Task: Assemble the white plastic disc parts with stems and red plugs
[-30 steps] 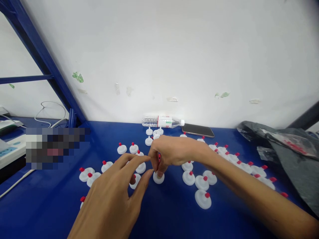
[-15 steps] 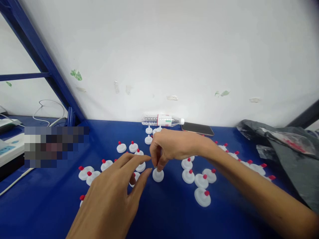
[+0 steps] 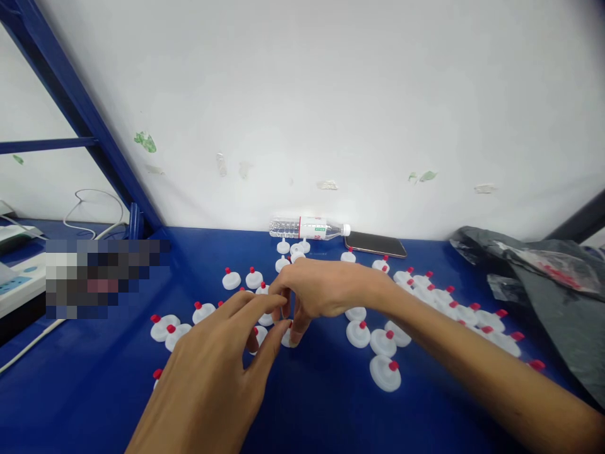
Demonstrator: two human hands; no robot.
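Note:
Near the middle of the blue table, my right hand [image 3: 300, 290] reaches in from the right with thumb and fingers bent down around a white round lid [image 3: 286, 340]. The thumb covers part of that lid, and the exact fingertip contact is partly hidden. My left hand [image 3: 212, 359] is beside it on the left, thumb and fingers apart, with nothing between them. Another white lid with a red tip [image 3: 258, 339] shows behind the left thumb. More red-tipped lids lie around both hands, such as one at front right [image 3: 385, 373].
A clear plastic bottle [image 3: 309, 228] lies along the wall beside a dark phone [image 3: 375, 244]. Several white lids without red tips [image 3: 282, 246] stand near the bottle. A grey plastic bag [image 3: 543, 290] rests at right; a white power strip [image 3: 23, 284] is at left.
My right hand has shifted slightly left and down, its thumb now in front of the lid, which sits a little farther left. The left hand has barely moved.

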